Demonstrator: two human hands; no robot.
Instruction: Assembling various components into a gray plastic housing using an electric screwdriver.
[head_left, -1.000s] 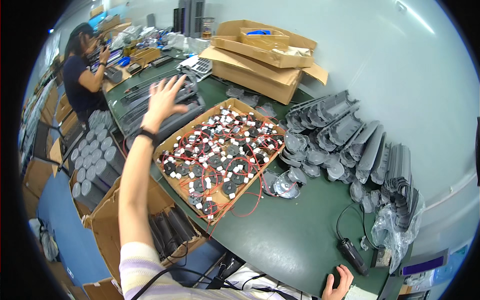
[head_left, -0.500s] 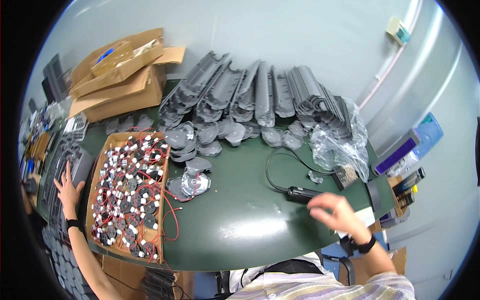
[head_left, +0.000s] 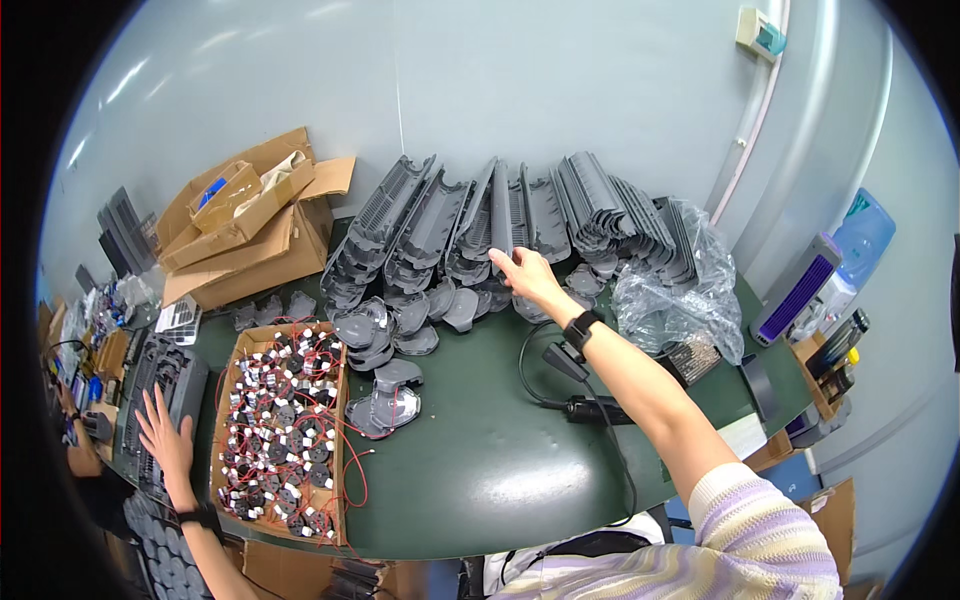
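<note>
At 8 o'clock, the left hand [head_left: 168, 445], fingers spread, is at the dark-grey moulded plastic housings [head_left: 177, 368]. At 12, the right hand [head_left: 527, 277] meets long, curved grey plastic shells [head_left: 502, 210]; whether its fingers clamp one, I cannot tell.

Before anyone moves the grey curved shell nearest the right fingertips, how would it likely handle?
The grey curved shell looks stiff, keeping a straight form; probably light, as neighbouring shells show thin walls; it may jostle them if pushed, being packed close.

open tabletop [head_left: 470, 450] centre, tray [head_left: 342, 490] blocking left, shells [head_left: 432, 228] behind
</note>
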